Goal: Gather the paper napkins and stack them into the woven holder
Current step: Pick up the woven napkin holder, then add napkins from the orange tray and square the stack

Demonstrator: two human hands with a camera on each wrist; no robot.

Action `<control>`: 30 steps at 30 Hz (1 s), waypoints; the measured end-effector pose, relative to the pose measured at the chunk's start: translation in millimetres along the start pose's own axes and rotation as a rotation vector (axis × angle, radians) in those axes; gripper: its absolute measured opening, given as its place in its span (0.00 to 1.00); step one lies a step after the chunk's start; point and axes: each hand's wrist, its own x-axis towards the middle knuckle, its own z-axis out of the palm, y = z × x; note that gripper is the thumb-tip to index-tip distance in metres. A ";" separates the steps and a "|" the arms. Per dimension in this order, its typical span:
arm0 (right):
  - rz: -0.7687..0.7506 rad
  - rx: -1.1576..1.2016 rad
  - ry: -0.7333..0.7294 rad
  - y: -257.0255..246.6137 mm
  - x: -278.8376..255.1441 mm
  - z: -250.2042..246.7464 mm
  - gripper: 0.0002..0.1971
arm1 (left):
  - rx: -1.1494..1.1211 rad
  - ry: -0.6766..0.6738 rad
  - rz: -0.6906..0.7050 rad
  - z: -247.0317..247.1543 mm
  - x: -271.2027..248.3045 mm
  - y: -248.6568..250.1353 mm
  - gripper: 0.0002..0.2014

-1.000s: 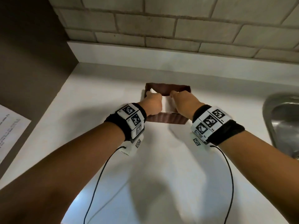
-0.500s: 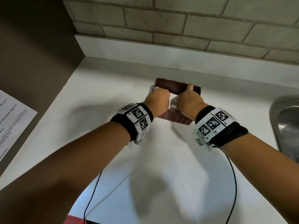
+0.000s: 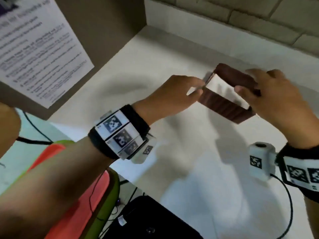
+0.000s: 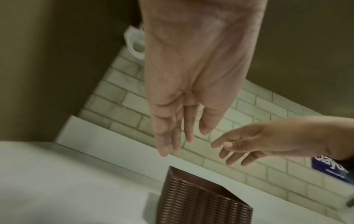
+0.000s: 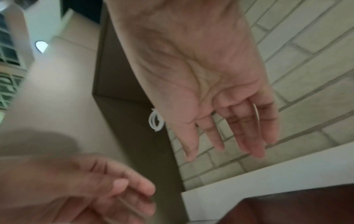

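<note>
The brown woven holder (image 3: 226,106) stands on the white counter (image 3: 189,169) near the tiled back wall, with white napkins (image 3: 222,89) stacked inside it. My left hand (image 3: 198,87) hovers at the holder's left end with straight fingers and holds nothing. My right hand (image 3: 243,80) hangs over the right end, fingers loose and empty. In the left wrist view the left hand (image 4: 184,136) and right hand (image 4: 229,151) float above the holder (image 4: 201,201). The right wrist view shows the right hand (image 5: 229,144) spread above the holder (image 5: 287,209).
A printed sheet (image 3: 39,49) hangs on the brown side panel at left. The tiled wall (image 3: 259,18) closes off the back. Below the counter's front edge are a black object (image 3: 151,221) and a red and green thing (image 3: 77,204).
Both hands have lifted off the napkins and the holder and moved apart with their fingers straightened. The head view has swung down and to the left.
</note>
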 end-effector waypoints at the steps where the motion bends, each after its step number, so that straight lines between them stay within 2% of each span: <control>1: -0.060 0.024 -0.011 -9.4 -7.4 4.0 0.28 | -0.046 -0.008 -0.051 -8.3 -26.1 -9.4 0.17; 5: -0.285 0.066 -0.203 -57.2 -37.8 30.8 0.25 | -0.024 0.059 -0.216 -34.2 -139.8 -53.8 0.16; 8: -0.463 0.139 -0.372 -98.5 -67.4 57.2 0.22 | -0.033 0.109 -0.448 -43.0 -223.8 -81.1 0.17; 13: -0.692 0.165 -0.672 -171.7 -124.3 117.2 0.19 | -0.049 0.223 -0.777 -26.5 -357.9 -140.5 0.18; 16: -0.843 0.110 -0.804 -223.0 -155.0 150.5 0.19 | 0.074 0.173 -0.947 -11.8 -409.6 -175.0 0.20; 20: -0.990 0.083 -0.812 -292.9 -186.3 200.7 0.19 | 0.106 0.235 -0.995 0.1 -446.6 -222.5 0.20; 23: -0.933 0.028 -0.793 -333.5 -202.9 254.3 0.20 | 0.097 0.224 -0.979 7.8 -449.9 -252.1 0.12; 24: -0.883 -0.003 -0.803 -343.9 -207.7 271.7 0.20 | 0.116 0.203 -0.975 8.6 -447.5 -259.9 0.15; 27: -0.808 -0.148 -0.786 -360.0 -219.8 314.9 0.19 | 0.162 0.123 -0.978 11.1 -436.6 -281.5 0.37; 30: -0.762 -0.248 -0.698 -363.4 -228.6 339.5 0.28 | 0.146 0.132 -0.992 10.4 -433.2 -298.0 0.41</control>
